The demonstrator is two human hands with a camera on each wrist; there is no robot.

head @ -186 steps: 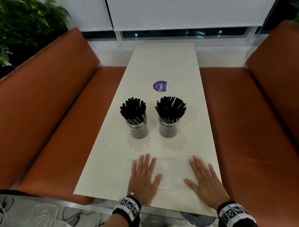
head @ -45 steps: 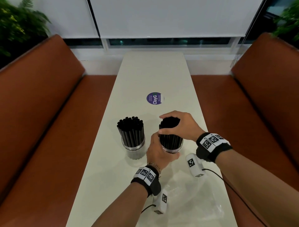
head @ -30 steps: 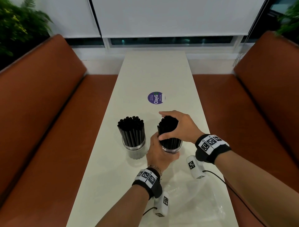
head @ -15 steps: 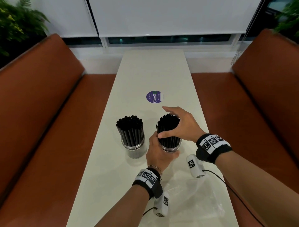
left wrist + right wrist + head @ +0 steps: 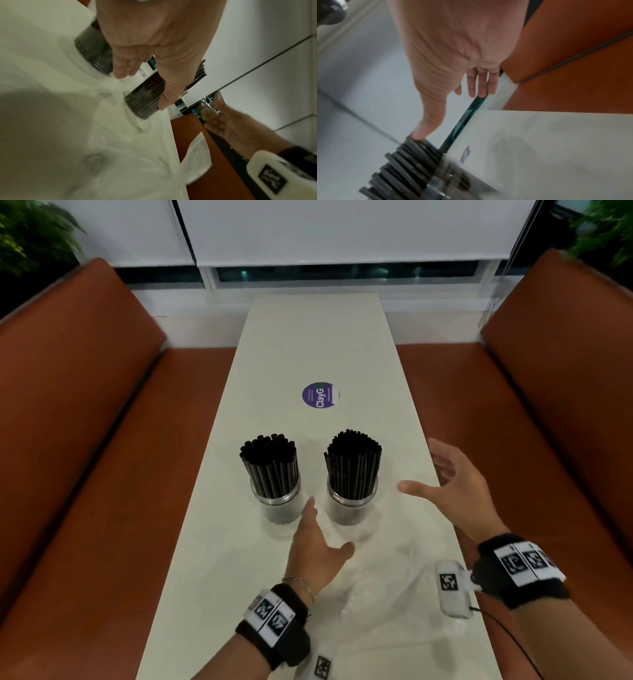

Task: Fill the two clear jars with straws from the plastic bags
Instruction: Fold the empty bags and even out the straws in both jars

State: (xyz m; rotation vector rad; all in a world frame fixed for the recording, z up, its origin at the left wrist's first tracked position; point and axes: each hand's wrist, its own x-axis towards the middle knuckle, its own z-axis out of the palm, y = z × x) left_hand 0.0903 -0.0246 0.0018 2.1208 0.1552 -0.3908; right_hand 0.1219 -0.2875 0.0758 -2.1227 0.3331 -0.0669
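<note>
- Both hands have come off the right jar [image 5: 352,501] since half a second ago, when the left hand [image 5: 317,553] cupped its glass and the right hand [image 5: 455,487] gathered its straw tops; the jar now stands free.
- Left jar [image 5: 275,501]: clear glass, upright on the white table [image 5: 212,559], at about 10 o'clock from the left hand, packed with black straws [image 5: 269,463].
- Right jar: upright, just beside the left jar at its 3 o'clock, full of black straws that fan slightly at the top.
- Plastic bags [image 5: 387,587]: clear, flat and seemingly emptied, at 6 o'clock from the jars on the near table.
- Task standing, by judgement: both jars filled; little or nothing is left to load.
- Risk: the left fingertips lie close between the two jars, and a careless sweep could knock either over and spill straws.
- Risk: the right wrist's cable hangs above the slack bags; a snag could drag the film against the jar bases.
- Left hand pose: palm inward, fingers straight and together pointing to 12 o'clock, thumb out to 3 o'clock; grip wide, holding nothing.
- Right hand pose: raised at 3 o'clock from the right jar, fingers spread and relaxed, thumb toward 9 o'clock; grip wide, holding nothing.
- Purple round sticker [image 5: 318,395]: on the table at 12 o'clock beyond the jars.
</note>
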